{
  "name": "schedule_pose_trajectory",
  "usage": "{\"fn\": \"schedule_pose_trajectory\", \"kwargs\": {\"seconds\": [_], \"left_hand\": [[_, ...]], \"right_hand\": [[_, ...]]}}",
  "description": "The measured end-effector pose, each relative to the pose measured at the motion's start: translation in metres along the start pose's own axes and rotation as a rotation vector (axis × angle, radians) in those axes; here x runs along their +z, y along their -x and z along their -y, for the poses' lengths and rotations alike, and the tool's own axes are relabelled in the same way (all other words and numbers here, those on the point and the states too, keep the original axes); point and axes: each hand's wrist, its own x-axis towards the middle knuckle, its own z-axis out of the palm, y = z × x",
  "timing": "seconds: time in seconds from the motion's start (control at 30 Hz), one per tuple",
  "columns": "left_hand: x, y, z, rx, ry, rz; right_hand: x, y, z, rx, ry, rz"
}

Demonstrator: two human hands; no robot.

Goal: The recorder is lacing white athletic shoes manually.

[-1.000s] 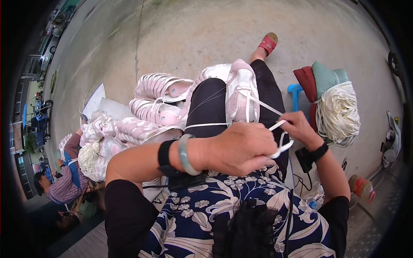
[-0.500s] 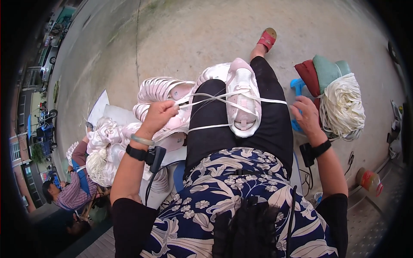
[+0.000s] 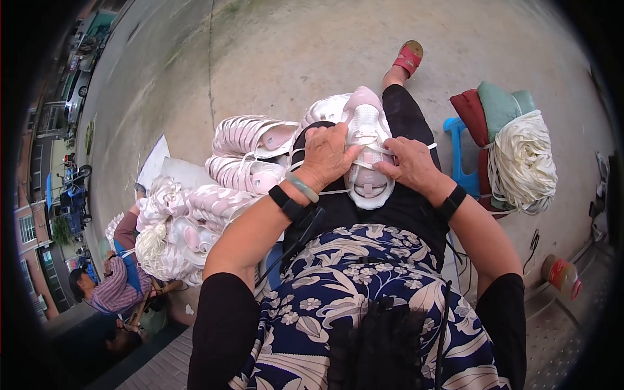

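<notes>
"As you look down from the head view, how's each grip?"

"My left hand (image 3: 328,156) and right hand (image 3: 413,166), half-curled, touch one shoe (image 3: 368,144) on my lap (image 3: 325,211); whether either pinches lace (image 3: 377,149), I can't tell. Best pull evenly, keeping it flat."

"Counts beyond?"

"One blue stool (image 3: 459,162), one red sandal (image 3: 408,60)."

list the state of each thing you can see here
Shoe: on the lap, lace across its top
Left hand: at the shoe's left side, fingers bent
Right hand: at its right side, fingers bent
Spare laces: gathered in a thick bunch
Green cloth: bundled up
Sandal: worn on a foot
</notes>
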Motion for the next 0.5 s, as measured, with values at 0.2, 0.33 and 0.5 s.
{"fn": "schedule_pose_trajectory", "kwargs": {"seconds": [0.2, 0.33, 0.5], "left_hand": [[-0.006, -0.017, -0.014, -0.037, 0.059, 0.194], [-0.003, -0.033, -0.019, 0.008, 0.044, 0.257], [-0.004, -0.053, -0.016, 0.433, -0.281, 0.035]], "right_hand": [[0.005, -0.006, -0.006, -0.022, -0.007, -0.042], [0.003, -0.012, -0.006, 0.018, 0.004, 0.015], [-0.001, -0.02, -0.008, 0.118, -0.03, -0.004]]}}
